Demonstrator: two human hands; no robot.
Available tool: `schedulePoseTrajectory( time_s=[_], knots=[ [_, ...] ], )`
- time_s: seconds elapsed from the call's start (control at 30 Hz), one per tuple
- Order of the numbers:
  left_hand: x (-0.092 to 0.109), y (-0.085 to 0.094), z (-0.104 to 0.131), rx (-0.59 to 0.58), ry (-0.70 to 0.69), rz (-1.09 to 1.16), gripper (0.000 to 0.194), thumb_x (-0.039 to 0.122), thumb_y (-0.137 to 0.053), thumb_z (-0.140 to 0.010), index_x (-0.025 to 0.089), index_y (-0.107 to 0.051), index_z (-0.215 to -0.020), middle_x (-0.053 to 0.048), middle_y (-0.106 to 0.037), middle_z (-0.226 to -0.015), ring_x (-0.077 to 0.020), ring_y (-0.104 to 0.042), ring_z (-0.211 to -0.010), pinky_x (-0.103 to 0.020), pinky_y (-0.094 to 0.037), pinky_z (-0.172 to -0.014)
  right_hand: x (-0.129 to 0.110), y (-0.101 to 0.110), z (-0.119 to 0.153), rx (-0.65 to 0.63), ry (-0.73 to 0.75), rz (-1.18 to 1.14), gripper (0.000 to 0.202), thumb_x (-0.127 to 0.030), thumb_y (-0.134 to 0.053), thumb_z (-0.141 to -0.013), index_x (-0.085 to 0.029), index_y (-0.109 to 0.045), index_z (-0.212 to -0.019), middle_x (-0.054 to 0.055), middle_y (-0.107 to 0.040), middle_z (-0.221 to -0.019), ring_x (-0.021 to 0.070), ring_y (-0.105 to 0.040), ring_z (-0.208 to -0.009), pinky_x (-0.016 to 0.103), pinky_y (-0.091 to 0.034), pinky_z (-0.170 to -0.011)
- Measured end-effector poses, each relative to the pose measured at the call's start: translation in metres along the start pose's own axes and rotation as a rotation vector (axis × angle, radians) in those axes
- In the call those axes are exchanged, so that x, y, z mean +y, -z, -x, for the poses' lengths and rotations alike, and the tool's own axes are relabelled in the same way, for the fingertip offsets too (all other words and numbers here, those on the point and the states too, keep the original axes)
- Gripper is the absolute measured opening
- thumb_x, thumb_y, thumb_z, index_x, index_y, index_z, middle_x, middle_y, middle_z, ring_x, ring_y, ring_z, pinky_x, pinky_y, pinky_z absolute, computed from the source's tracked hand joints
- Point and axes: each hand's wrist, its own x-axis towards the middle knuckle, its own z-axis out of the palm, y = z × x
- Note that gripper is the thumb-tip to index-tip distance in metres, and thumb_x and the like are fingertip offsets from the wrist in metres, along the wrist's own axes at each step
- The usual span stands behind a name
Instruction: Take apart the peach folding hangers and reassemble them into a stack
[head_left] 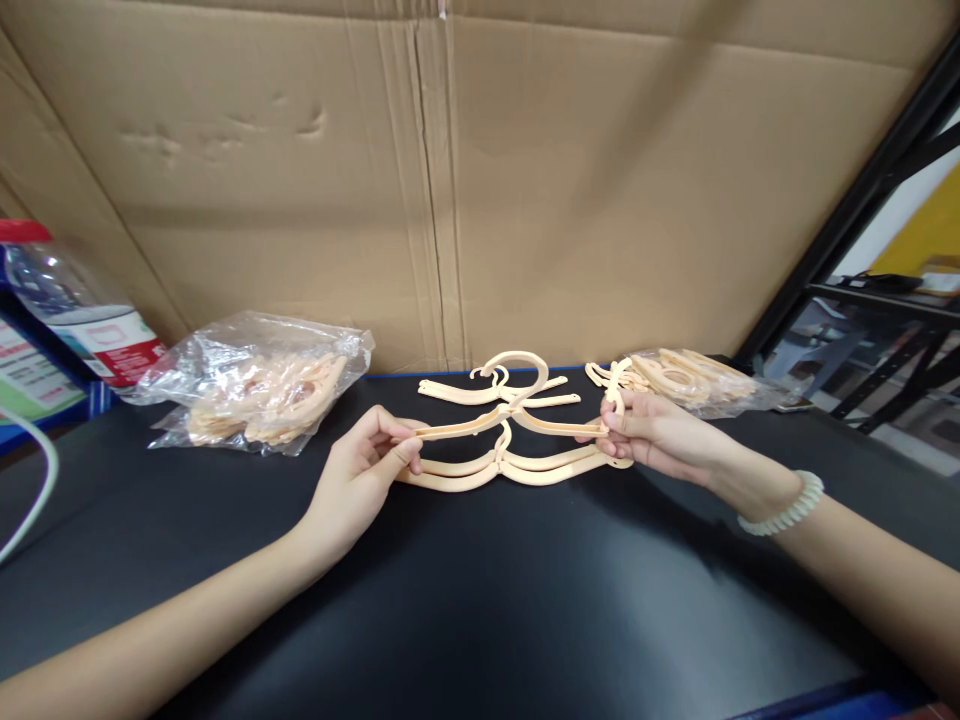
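A cream plastic hanger is held up off the table by its two arm ends, its hook rising in the middle. My left hand pinches the left end between thumb and fingers. At the other end my right hand grips the right tip; a short cream piece stands up at its fingers. Just below the held hanger lies another cream hanger with doubled arms, partly covered by both hands. Behind it rests a third set of cream hanger parts, spread flat near the table's back edge.
Clear plastic bags of cream hanger parts lie at left and right on the black table. A cardboard wall closes off the back. A bottle with a red cap stands far left beside a white cable. Black shelving is at right.
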Motion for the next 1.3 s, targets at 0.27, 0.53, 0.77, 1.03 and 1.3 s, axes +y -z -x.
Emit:
schedulePoseTrajectory(
  time_s=[0.27,0.53,0.77,1.03,1.3],
  knots=[
    [0.001,0.000,0.001,-0.010,0.010,-0.020,0.019,0.025,-0.067,-0.082,0.018,-0.050,-0.075,0.003,-0.063,-0.071,-0.0089,-0.057,-0.057,-0.023,-0.050,-0.057,0.000,-0.004,0.001,0.086,0.037,0.029,0.048,-0.038,-0.088,-0.065,-0.019,-0.045,-0.078,0.003,-0.065,-0.069,0.0092,-0.052,-0.054,0.022,-0.037,-0.052],
    [0.002,-0.001,0.001,-0.022,0.047,-0.039,0.020,0.030,-0.068,-0.081,0.019,-0.052,-0.075,0.002,-0.064,-0.070,-0.0116,-0.057,-0.062,-0.024,-0.049,-0.060,0.000,-0.005,0.001,0.095,0.039,0.035,0.047,-0.037,-0.088,-0.064,-0.019,-0.047,-0.077,-0.003,-0.057,-0.059,0.0103,-0.052,-0.054,0.022,-0.036,-0.050],
    [0.005,0.000,0.001,-0.060,0.075,-0.032,0.016,0.029,-0.064,-0.082,0.019,-0.052,-0.080,0.002,-0.066,-0.068,-0.0098,-0.049,-0.057,-0.023,-0.041,-0.059,0.000,-0.005,0.000,0.078,0.023,0.024,0.043,-0.038,-0.087,-0.065,-0.018,-0.049,-0.071,0.003,-0.063,-0.067,0.0112,-0.054,-0.054,0.024,-0.035,-0.048],
    [0.011,-0.002,0.003,-0.051,0.034,-0.095,0.015,0.029,-0.063,-0.084,0.019,-0.053,-0.080,0.002,-0.062,-0.065,-0.0106,-0.046,-0.056,-0.024,-0.040,-0.057,0.001,-0.003,-0.004,0.074,0.022,-0.079,0.037,-0.030,-0.083,-0.072,-0.020,-0.048,-0.075,0.005,-0.068,-0.078,0.0135,-0.060,-0.063,0.024,-0.042,-0.053],
    [0.013,-0.001,0.002,-0.048,0.027,-0.197,0.018,0.036,-0.062,-0.084,0.020,-0.053,-0.082,0.002,-0.062,-0.065,-0.0123,-0.052,-0.057,-0.024,-0.044,-0.057,0.001,-0.001,-0.001,0.025,0.086,-0.027,0.031,-0.034,-0.079,-0.078,-0.022,-0.055,-0.094,0.004,-0.069,-0.086,0.0149,-0.064,-0.074,0.025,-0.048,-0.061]
  ],
)
